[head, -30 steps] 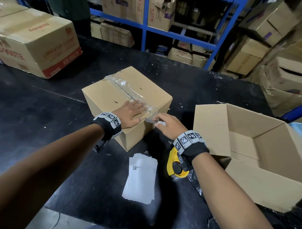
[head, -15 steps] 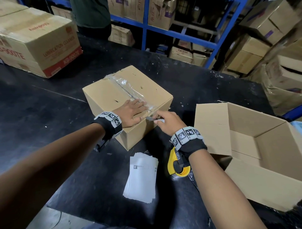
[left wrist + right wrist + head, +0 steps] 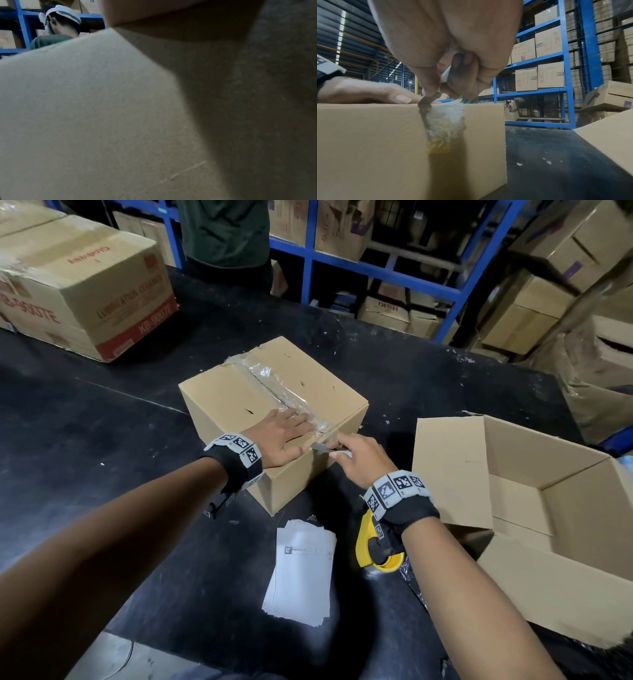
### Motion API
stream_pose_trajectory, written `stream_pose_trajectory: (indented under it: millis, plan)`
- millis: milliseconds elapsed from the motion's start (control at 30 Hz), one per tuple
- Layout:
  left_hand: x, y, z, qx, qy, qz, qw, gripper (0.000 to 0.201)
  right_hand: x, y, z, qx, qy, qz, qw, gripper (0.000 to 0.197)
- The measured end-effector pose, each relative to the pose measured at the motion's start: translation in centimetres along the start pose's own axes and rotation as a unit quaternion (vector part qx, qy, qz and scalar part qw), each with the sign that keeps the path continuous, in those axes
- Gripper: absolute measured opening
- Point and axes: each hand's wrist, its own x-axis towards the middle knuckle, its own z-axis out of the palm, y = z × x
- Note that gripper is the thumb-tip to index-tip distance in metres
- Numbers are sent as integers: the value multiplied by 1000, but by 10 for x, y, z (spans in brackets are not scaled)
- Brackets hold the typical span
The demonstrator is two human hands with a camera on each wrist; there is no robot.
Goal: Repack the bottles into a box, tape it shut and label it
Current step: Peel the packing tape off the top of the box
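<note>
A closed brown box (image 3: 239, 392) (image 3: 368, 142) (image 3: 85, 115) sits mid-table, with wrinkled clear tape (image 3: 274, 381) (image 3: 447, 121) along its top seam and down the near side. My left hand (image 3: 281, 436) (image 3: 368, 90) lies flat on the lid near the front edge, fingers straight. My right hand (image 3: 356, 457) (image 3: 447, 54) grips a small cutter (image 3: 325, 450) (image 3: 428, 100) whose blade meets the tape at the box's top front edge. An open empty box (image 3: 513, 508) lies on its side at the right. No bottles show.
A yellow tape dispenser (image 3: 373, 546) lies under my right wrist. White label sheets (image 3: 301, 570) lie in front of the box. A large printed carton (image 3: 78, 289) stands far left. Another person (image 3: 226, 234) (image 3: 53, 29) stands behind the table. Blue racks (image 3: 462, 251) hold cartons.
My right hand with the cutter has moved up and slightly left, to the box's top front edge at the tape. The left hand stays flat on the lid.
</note>
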Motion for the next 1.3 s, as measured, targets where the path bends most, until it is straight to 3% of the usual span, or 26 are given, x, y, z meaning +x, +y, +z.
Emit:
stream_pose_trajectory:
  millis: [733,1300]
  plan:
    - [2,-1,3,34,-11,-1,999,82,4,-5,-2,-3,19,24,1000,9]
    - [6,-2,1,3,-13,-11,1000,84,3,-15,12,-18,45,36,998,10]
